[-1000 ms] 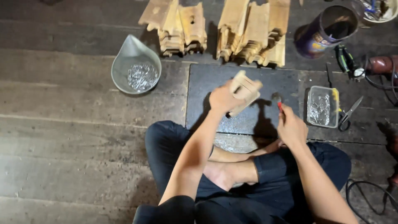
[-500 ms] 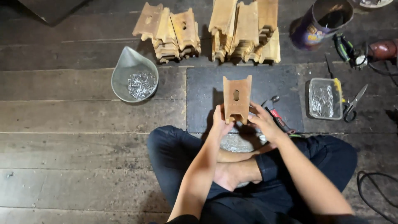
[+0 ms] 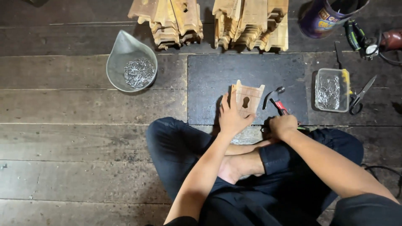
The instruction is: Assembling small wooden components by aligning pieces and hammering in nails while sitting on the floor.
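Dark floorboards (image 3: 63,142) are carrying a black mat (image 3: 209,83); on it, the left hand (image 3: 231,118) is clamping an upright wooden piece (image 3: 248,99), while the right hand (image 3: 283,125), just right, is gripping a hammer (image 3: 276,100).

The mat (image 3: 209,83) is dark grey on weathered grey-brown floorboards (image 3: 75,146). The wooden piece (image 3: 248,99) and the stacks (image 3: 209,21) at the mat's far edge are pale tan. The hammer (image 3: 279,106) has a red handle. The bucket (image 3: 322,19) is purple; the nails (image 3: 139,72) are silver.
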